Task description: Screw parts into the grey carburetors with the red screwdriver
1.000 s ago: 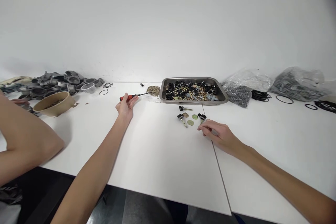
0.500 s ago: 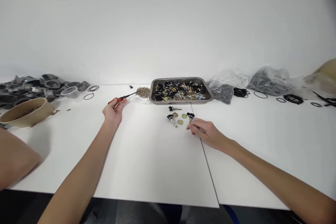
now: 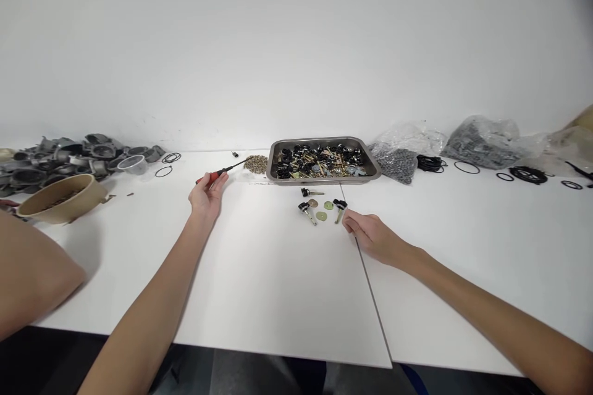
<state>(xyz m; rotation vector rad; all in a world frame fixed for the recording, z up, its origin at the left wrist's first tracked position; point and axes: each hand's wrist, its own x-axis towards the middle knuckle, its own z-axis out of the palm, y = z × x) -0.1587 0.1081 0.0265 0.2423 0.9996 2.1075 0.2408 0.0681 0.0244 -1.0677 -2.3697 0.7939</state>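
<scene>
My left hand (image 3: 207,197) is closed around the red handle of a screwdriver (image 3: 217,174); its dark shaft points right, and the tip is by a pile of small brass-coloured pieces (image 3: 257,164). My right hand (image 3: 368,234) is curled closed on the table, right beside a black-headed part with a metal stem (image 3: 340,208). What its fingers hold, if anything, is hidden. Two more such parts lie to the left, one black-headed part (image 3: 306,212) slanted and another part (image 3: 312,192) lying level. Among them are a brown disc (image 3: 313,203) and two green discs (image 3: 321,216).
A metal tray (image 3: 324,181) of mixed parts stands behind. Bags of grey pieces (image 3: 482,142) and black rings (image 3: 528,174) lie right. At left are grey fittings (image 3: 104,151), a clear cup (image 3: 133,165), a tan bowl (image 3: 60,200) and another person's arm (image 3: 37,278).
My right hand has drawn back slightly to the right from the black-headed part, its fingers curled in more. My left hand keeps its hold on the screwdriver. The view has shifted slightly.
</scene>
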